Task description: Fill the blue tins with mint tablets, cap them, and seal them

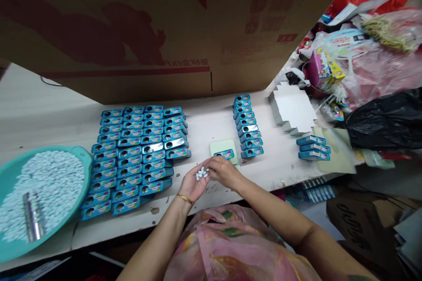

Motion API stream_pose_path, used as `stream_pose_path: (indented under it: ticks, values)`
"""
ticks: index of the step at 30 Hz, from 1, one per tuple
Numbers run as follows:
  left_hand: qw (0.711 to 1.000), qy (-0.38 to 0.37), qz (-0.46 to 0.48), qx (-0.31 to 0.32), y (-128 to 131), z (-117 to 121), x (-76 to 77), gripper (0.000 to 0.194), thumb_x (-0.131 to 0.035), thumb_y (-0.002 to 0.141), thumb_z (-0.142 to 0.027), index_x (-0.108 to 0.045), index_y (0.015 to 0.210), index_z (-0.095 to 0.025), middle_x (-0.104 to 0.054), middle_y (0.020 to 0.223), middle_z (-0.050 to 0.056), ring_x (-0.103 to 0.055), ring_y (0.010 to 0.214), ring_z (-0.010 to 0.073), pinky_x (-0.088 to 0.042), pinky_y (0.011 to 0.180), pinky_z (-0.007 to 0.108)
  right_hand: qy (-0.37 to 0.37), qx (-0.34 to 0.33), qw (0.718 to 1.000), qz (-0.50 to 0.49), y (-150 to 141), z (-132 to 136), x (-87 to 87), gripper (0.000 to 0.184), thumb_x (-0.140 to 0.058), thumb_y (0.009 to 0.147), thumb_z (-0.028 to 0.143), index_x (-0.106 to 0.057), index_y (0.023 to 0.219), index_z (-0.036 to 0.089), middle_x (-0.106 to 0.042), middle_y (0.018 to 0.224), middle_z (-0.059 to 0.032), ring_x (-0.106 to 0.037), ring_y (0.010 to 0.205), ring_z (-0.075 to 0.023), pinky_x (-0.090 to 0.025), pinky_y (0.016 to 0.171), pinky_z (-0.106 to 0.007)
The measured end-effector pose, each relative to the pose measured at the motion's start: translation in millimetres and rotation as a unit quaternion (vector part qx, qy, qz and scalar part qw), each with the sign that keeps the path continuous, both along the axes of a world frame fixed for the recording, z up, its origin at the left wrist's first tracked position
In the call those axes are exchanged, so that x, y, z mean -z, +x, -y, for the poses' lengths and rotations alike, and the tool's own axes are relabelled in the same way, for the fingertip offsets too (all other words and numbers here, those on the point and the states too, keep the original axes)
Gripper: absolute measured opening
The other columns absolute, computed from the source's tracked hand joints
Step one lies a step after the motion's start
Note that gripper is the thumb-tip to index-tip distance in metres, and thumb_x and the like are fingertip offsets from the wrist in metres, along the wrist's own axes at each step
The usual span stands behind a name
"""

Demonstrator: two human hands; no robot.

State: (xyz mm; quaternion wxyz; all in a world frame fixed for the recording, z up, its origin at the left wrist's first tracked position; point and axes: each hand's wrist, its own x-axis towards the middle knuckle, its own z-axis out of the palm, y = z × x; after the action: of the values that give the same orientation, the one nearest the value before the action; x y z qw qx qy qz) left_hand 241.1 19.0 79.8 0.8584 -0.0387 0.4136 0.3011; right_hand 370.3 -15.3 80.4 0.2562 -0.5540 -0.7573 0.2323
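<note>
Cupped palm up, my left hand [194,186] holds several small pale-blue candies [201,173]. My right hand [224,173] meets it at the fingertips, fingers pinched together over the edge of the palm; what they grip, if anything, is hidden. Just beyond the hands, a blue tin [224,154] with a printed end lies on a pale-green square device [216,145] that looks like a small scale. On the left, a turquoise basin [86,163] is full of the same candies [62,173], with a shiny metal cylinder [33,217] lying on them.
Blue tins with dark round openings [130,151] stand in several columns left of my hands. Another row of tins [248,129] stands right of the scale. Farther right are stacked white cards [293,105] and three tins [313,147]. A large cardboard box [184,83] walls off the back.
</note>
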Motion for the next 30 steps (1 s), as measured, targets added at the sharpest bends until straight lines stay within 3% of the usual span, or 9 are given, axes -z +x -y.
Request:
stream_pose_path:
  ticks: [5,12,17,20,24,30]
  values:
    - [1.0,-0.011,0.002,0.021,5,-8,1.1,0.021,-0.042,0.073,-0.009,-0.057,0.088,-0.003,-0.061,0.092,0.018,-0.056,0.092,0.0226,-0.048,0.077,0.033,-0.013,0.093,0.994,-0.049,26,-11,3.0,0.015,-0.049,0.071,0.007,-0.057,0.079,0.016,-0.053,0.076,-0.0018,-0.05,0.073,-0.011,-0.041,0.067,-0.021]
    - [1.0,-0.023,-0.011,0.0,-10,-4,8.7,0.023,-0.043,0.074,-0.01,-0.055,0.092,-0.004,-0.058,0.1,0.019,-0.05,0.102,0.0249,-0.048,0.078,0.033,-0.04,0.103,0.994,-0.021,34,-11,8.7,0.018,-0.046,0.076,0.01,-0.058,0.086,0.018,-0.057,0.083,-0.0033,-0.053,0.081,-0.0117,-0.041,0.073,-0.023]
    - [0.999,-0.026,-0.008,-0.017,-18,6,14.6,0.019,-0.041,0.075,-0.01,-0.056,0.087,-0.005,-0.062,0.086,0.015,-0.058,0.086,0.0197,-0.05,0.073,0.031,-0.028,0.042,0.999,-0.012,9,6,-6.1,0.02,-0.041,0.081,0.016,-0.056,0.094,0.018,-0.057,0.09,-0.0049,-0.051,0.087,-0.0129,-0.04,0.076,-0.025]
    - [0.997,-0.039,-0.058,-0.018,-26,13,24.9,0.015,-0.042,0.077,-0.012,-0.056,0.076,-0.008,-0.061,0.067,0.008,-0.059,0.061,0.0123,-0.05,0.055,0.022,-0.051,-0.018,0.998,0.029,-8,21,-8.6,0.02,-0.04,0.083,0.02,-0.055,0.096,0.018,-0.057,0.089,-0.0051,-0.05,0.087,-0.0143,-0.04,0.076,-0.026]
    - [0.99,-0.053,-0.129,-0.009,-50,22,42.6,0.013,-0.045,0.076,-0.015,-0.053,0.068,-0.011,-0.053,0.055,0.002,-0.05,0.043,0.0066,-0.039,0.035,0.015,-0.134,-0.038,0.988,0.064,-24,33,15.1,0.018,-0.046,0.079,0.018,-0.054,0.095,0.017,-0.056,0.092,-0.0049,-0.051,0.088,-0.0146,-0.04,0.077,-0.026]
    - [0.976,-0.079,-0.195,-0.053,-101,48,58.6,0.011,-0.045,0.077,-0.013,-0.052,0.07,-0.01,-0.051,0.054,0.002,-0.046,0.041,0.0051,-0.034,0.033,0.014,-0.182,-0.014,0.97,0.163,-53,20,66.0,0.027,-0.042,0.077,0.009,-0.049,0.102,0.017,-0.049,0.103,-0.0089,-0.045,0.095,-0.0183,-0.042,0.074,-0.03]
